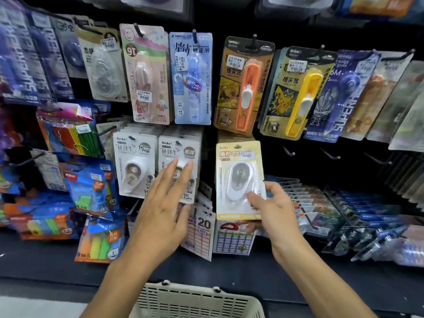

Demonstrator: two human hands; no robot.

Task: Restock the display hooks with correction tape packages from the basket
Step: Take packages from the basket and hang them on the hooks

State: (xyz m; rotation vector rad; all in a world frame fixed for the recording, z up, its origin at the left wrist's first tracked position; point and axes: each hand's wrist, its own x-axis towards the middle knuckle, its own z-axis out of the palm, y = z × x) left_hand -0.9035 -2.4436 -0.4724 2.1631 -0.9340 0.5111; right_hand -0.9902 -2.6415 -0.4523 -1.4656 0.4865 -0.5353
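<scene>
One yellow correction tape package [238, 180] stands upright, long axis vertical, pinched at its lower edge by the right hand [273, 210], its hang hole directly above the hand. The left hand [165, 203], fingers straight, presses the white packages [180, 157] alongside. The basket [195, 301] sits below both.

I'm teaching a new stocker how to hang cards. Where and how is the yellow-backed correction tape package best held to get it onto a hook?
Hold the yellow-backed package by its lower edge, coming from below right, as the right hand pinches it now. The card stands upright with its hang hole at the top, so a low grip probably leaves the hole free for the hook.
</scene>
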